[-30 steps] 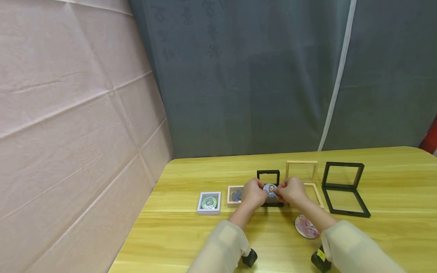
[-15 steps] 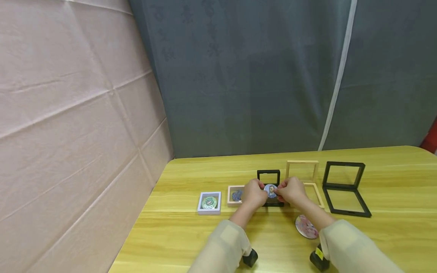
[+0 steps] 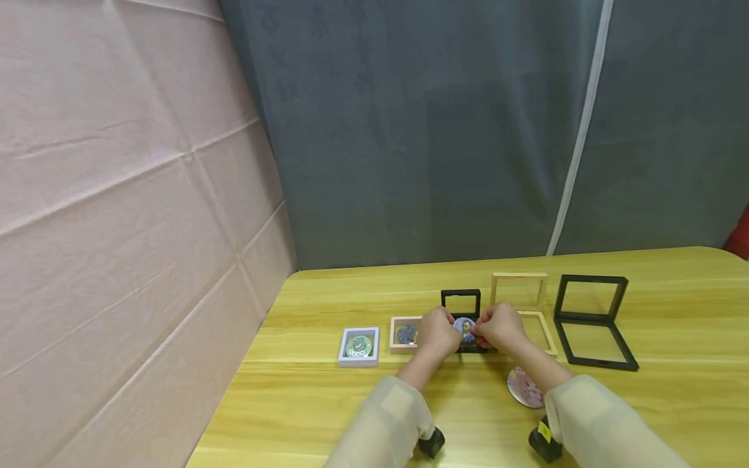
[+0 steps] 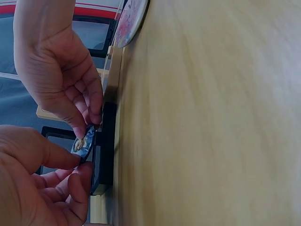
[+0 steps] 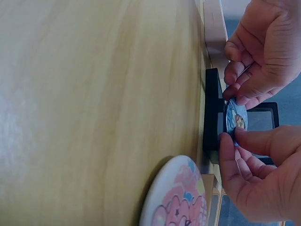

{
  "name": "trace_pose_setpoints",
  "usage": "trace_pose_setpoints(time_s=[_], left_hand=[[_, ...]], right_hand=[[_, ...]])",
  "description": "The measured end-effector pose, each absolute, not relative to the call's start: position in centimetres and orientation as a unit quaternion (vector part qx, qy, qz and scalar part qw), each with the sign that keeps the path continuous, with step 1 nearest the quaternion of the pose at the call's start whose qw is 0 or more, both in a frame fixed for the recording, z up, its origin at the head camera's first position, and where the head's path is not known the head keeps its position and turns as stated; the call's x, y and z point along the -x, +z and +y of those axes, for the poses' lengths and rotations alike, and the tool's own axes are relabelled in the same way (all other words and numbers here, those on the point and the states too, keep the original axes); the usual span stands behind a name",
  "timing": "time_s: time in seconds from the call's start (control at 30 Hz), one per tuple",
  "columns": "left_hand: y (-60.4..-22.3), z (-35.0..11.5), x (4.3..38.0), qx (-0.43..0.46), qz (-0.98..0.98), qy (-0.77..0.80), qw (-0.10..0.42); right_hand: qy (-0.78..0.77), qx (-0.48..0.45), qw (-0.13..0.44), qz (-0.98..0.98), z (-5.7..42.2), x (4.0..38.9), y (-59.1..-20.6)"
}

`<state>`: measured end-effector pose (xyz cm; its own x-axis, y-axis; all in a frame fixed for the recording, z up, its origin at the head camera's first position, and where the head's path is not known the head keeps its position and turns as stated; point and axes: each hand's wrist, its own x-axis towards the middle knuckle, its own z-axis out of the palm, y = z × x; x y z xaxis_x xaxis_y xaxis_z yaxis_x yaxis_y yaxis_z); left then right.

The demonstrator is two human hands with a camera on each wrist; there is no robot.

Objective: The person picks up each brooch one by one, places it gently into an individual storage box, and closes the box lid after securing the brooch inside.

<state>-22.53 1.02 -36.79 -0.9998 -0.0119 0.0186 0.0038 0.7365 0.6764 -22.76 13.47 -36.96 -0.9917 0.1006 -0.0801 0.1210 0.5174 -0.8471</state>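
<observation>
Between my two hands is a round blue badge [image 3: 465, 329] with a portrait on it. My left hand [image 3: 437, 333] pinches its left edge with thumb and fingers, and my right hand [image 3: 501, 328] pinches the right edge. The badge is tilted just over the lower half of a small black display frame [image 3: 460, 301], whose lid stands up behind. In the right wrist view the badge [image 5: 236, 117] is close to the black frame's base [image 5: 212, 110]; whether they touch, I cannot tell.
Left of my hands lie a white frame [image 3: 359, 347] holding a green badge and a pale frame [image 3: 402, 348] with a blue badge. To the right stand an unfolded wooden frame [image 3: 544, 335] and a larger black one [image 3: 623, 344]. A pink badge [image 3: 525, 388] lies nearer me.
Both hands keep their pinch on the badge, which has dipped slightly toward the black frame's base. The other frames and badges stay in place.
</observation>
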Motion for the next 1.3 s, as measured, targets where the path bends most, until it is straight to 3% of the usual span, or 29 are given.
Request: trace_pose_setpoints(time_s=[1.3], left_hand=[[-37.5,2.1,23.2,0.004,-0.963,-0.268,0.019]], right_hand=[[-0.454,-0.037,-0.011,0.890,13.4,22.9,-37.5]])
